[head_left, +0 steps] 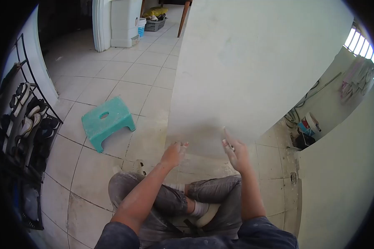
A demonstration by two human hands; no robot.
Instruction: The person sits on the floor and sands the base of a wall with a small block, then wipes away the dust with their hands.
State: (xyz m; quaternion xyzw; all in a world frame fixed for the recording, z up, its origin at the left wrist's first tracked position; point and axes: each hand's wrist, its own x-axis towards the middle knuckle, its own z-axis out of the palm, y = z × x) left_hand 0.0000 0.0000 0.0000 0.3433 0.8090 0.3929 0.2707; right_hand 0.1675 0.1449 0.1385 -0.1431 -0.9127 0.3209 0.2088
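Before me stands a pale wall panel (237, 74), with a darker patch near its lower end. My left hand (174, 154) is near the panel's lower left part, its fingers curled together; what they hold, if anything, is too small to make out. To the right, my right hand (235, 154) is raised by the panel's lower part, with its index finger stretched out and the thumb apart. Something small and thin seems to lie between its fingers, but I cannot tell what. Both hands look dusty. Below them are my crossed legs in dusty grey trousers (212, 189).
A green step stool (112, 120) stands on the tiled floor to the left. Beyond it, a shoe rack (29, 124) lines the left edge. A bucket (309, 124) and hoses are at the right. At the back are a grey basket (154, 25) and a white-blue bucket (141, 27).
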